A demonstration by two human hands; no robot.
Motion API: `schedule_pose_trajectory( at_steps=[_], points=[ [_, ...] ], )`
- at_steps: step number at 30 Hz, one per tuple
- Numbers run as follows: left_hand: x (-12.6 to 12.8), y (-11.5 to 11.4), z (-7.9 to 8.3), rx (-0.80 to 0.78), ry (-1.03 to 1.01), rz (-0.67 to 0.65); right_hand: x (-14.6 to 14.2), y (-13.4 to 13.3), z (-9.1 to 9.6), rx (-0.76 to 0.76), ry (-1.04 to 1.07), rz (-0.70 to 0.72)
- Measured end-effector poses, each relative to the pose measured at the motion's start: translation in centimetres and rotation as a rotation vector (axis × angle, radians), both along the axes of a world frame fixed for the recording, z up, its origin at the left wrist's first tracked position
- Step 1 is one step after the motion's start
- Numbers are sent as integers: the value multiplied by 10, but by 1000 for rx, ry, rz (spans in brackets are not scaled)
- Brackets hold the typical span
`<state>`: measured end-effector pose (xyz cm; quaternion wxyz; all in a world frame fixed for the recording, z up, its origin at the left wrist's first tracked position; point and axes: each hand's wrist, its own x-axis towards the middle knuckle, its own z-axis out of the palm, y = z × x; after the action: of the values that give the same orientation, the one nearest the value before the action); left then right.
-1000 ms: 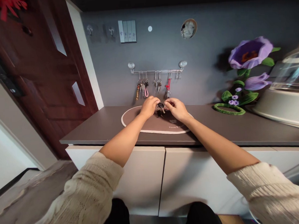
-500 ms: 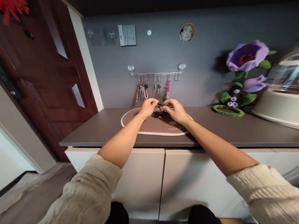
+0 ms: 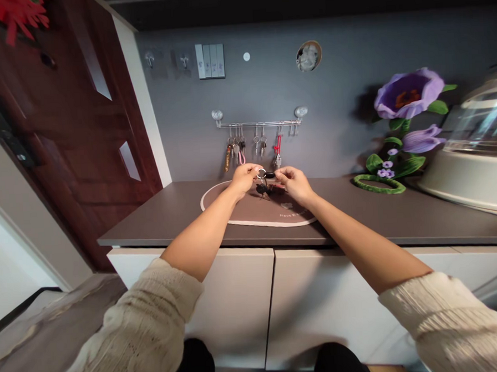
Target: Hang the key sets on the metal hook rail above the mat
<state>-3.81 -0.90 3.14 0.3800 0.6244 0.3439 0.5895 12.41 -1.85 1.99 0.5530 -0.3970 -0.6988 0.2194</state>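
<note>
Both my hands are raised just above an oval brown mat (image 3: 250, 211) on the counter. My left hand (image 3: 243, 178) pinches a silver key ring (image 3: 261, 173). My right hand (image 3: 293, 182) pinches a black-headed key (image 3: 269, 175) that meets the ring. More dark keys (image 3: 266, 189) hang from the ring, just over the mat. On the wall right behind my hands, a chrome hook rail (image 3: 258, 123) carries several key bunches.
The brown counter (image 3: 400, 217) tops white cabinet doors. A purple fabric flower (image 3: 408, 97) and a domed white appliance (image 3: 476, 157) stand at the right. A dark red door (image 3: 57, 124) is at the left. Light switches (image 3: 209, 60) are on the grey wall.
The key bunch has been lifted slightly off the mat and the ring now shows between my fingers. Both hands stayed over the mat; the camera dipped a little.
</note>
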Motion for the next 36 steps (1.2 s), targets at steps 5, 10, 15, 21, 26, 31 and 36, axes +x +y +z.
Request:
schedule_pose_trajectory(
  at_steps=[5,10,15,21,26,31,36],
  points=[
    [1,5,0,-58,-152,-21,-5,-10,4,-88,-21,35],
    [4,4,1,-61,-228,-53,-8,-15,9,-65,23,65],
    [8,0,2,-42,-242,-93,-10,-14,11,-24,98,88],
    [9,-7,4,90,-99,5,-11,-11,10,-25,126,146],
    [8,-10,8,237,68,123,-10,-9,10,-23,159,203],
    [9,-13,11,329,183,197,-12,-10,8,-102,184,303],
    [8,-16,12,463,286,275,-12,-11,8,-104,197,309]
  ],
)
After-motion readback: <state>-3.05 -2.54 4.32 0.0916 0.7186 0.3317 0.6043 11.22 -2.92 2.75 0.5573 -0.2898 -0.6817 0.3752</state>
